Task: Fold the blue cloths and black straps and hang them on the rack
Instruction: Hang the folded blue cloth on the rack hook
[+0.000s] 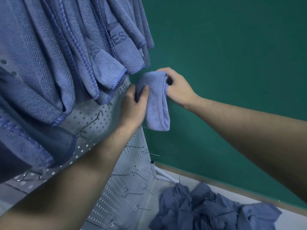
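While both hands hold a folded blue cloth [156, 98] up at the right edge of the rack [106, 146], the step in hand looks like hanging, not folding: the cloth is already doubled into a narrow strip, its closed end drooping toward six o'clock. The left hand [134, 103] grips the strip from nine o'clock, thumb across the front and fingers curled behind, its knuckles close against the perforated panel. The right hand [176, 87] pinches the upper fold from three o'clock, fingers bent over the top edge. So the cloth sits between the two hands, just beside the hung cloths [83, 47] that crowd the rack from ten to twelve o'clock, but not touching them as far as I can tell. Whether it already rests on a hook is hidden by the hands. My guess is the next move calls for finding a free hook [93, 122], such as the bare ones at seven o'clock of the left hand, and draping the fold over it evenly. More cloths wait in a heap [207, 211] at five o'clock on the floor.
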